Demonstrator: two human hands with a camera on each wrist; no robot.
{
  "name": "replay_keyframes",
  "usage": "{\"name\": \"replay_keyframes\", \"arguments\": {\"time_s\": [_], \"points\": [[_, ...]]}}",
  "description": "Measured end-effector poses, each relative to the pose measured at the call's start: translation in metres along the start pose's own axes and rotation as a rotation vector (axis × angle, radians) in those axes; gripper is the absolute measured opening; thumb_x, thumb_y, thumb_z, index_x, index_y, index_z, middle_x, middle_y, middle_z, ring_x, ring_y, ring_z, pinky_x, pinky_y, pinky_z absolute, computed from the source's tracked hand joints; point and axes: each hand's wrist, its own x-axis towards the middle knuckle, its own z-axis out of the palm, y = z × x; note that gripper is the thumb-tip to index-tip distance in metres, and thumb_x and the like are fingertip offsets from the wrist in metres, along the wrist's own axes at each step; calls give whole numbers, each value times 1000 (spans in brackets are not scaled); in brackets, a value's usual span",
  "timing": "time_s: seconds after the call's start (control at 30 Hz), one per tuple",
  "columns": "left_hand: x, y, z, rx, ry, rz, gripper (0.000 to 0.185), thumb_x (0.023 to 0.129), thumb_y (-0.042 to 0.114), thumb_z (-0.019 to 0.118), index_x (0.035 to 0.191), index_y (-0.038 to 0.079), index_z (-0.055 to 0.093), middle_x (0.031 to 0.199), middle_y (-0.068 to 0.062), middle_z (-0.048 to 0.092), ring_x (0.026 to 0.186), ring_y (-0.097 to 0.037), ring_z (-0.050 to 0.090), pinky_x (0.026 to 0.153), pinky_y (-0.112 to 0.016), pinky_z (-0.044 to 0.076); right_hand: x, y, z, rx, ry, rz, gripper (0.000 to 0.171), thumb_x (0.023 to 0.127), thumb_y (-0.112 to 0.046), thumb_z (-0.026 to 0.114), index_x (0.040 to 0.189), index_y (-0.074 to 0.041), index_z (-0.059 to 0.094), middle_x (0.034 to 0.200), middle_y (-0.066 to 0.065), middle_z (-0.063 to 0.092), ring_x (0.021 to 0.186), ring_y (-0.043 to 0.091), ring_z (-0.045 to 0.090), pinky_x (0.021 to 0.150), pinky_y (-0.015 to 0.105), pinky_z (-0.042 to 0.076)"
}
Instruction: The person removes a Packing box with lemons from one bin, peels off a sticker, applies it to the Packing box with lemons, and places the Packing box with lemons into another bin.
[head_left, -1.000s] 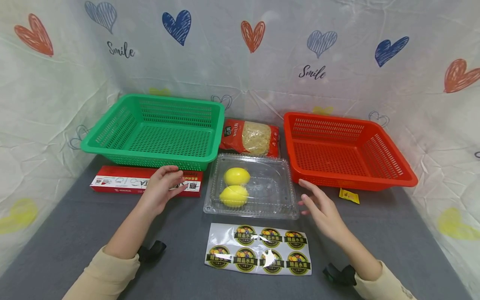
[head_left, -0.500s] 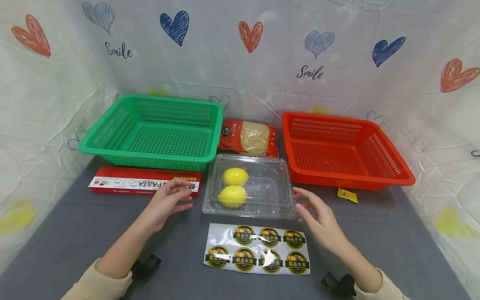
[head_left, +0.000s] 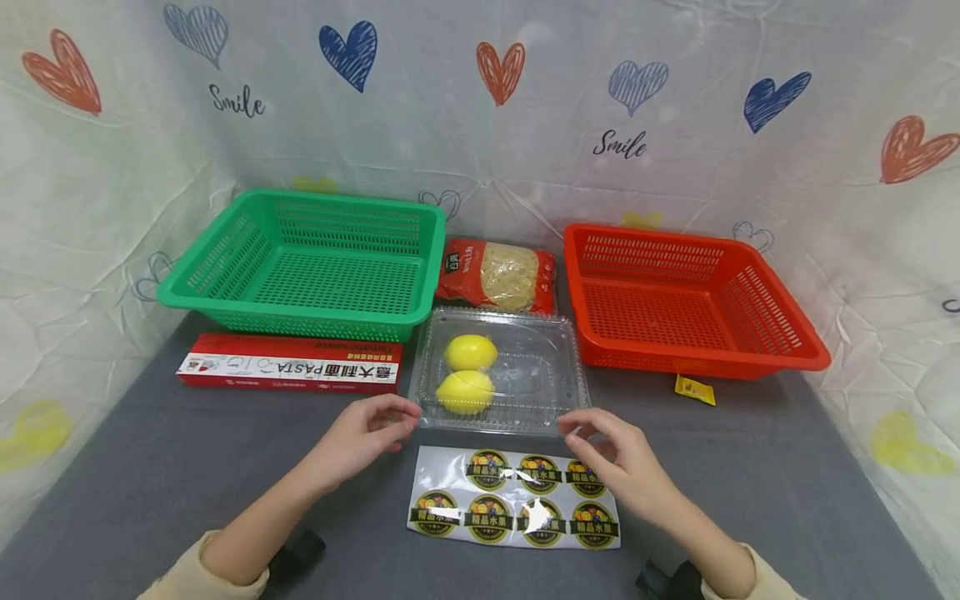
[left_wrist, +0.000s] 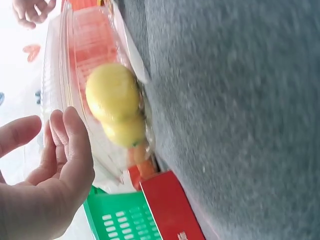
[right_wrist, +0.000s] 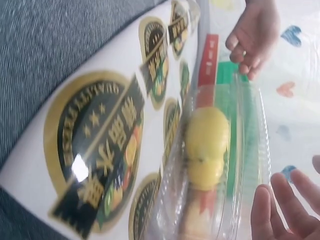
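Left hand [head_left: 360,437] fingers loosely curled, apart, just short of clear clamshell box [head_left: 501,375]'s near-left corner. Two lemons [head_left: 467,372] inside, lid down. Right hand [head_left: 618,458] fingers apart at near-right corner, over sticker sheet [head_left: 516,498]. Nothing gripped; no sticker on the box yet.

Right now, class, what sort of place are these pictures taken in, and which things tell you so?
Probably a staged tabletop for sorting or packing: a grey-clothed table screened by heart-printed sheeting, with a green basket, a red basket and a sticker sheet laid out.
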Motion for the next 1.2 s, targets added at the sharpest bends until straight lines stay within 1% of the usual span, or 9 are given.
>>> {"name": "replay_keyframes", "arguments": {"time_s": [0.2,0.33,0.43,0.57,0.67,0.87,0.93,1.07,1.2], "points": [[-3,1,8,96,-33,67,20,87,10,61,104,-1,63,100,-14,64,85,-25,62,66,-27,51,1,-2,9,13,-94,-15,15,89,-11,60,103,-11,64,98,5,64,82,7,58,61,26,51],[-4,2,12,133,-53,88,20,87,9,61,104,0,64,98,-11,66,86,-23,63,68,-24,51,2,-4,13,48,-152,-26,17,89,-11,59,105,-6,64,101,7,64,82,9,60,61,26,52],[-5,0,16,156,-65,103,21,87,8,61,106,0,64,99,-10,67,88,-21,63,70,-22,51,3,-4,17,67,-190,-31,18,90,-12,59,105,-6,64,100,7,65,81,10,60,61,26,52],[-6,-3,22,205,-82,128,23,86,6,60,108,-1,65,99,-9,67,87,-19,63,68,-22,50,4,-2,22,66,-229,-30,18,90,-15,59,105,-6,65,97,6,66,79,8,58,61,25,52],[-6,-4,26,247,-110,161,26,85,5,60,109,-2,64,101,-10,66,86,-19,63,68,-22,50,5,0,27,59,-252,-16,19,90,-17,60,105,-6,65,97,5,66,79,7,58,60,25,51],[-6,-5,37,359,-166,228,32,84,7,63,114,-2,62,108,-9,63,91,-20,60,67,-25,50,8,3,35,68,-304,40,24,89,-16,61,109,-4,64,104,7,65,78,8,59,60,25,52],[-5,-4,40,405,-167,256,33,82,6,64,114,-2,62,108,-9,63,92,-21,60,68,-28,50,9,4,37,68,-319,53,25,88,-15,61,110,-4,64,105,8,64,76,7,59,58,24,52],[-5,-4,45,505,-151,314,36,79,6,67,113,-3,62,108,-9,63,95,-22,59,78,-36,50,10,6,42,30,-332,47,28,88,-16,62,112,-4,63,105,8,64,72,6,57,56,22,49],[-4,-3,49,622,-145,343,37,77,7,69,112,-1,63,105,-7,64,98,-21,59,82,-39,48,11,7,46,-13,-351,48,31,87,-17,63,115,-3,62,108,9,63,68,4,55,54,21,46]]}}
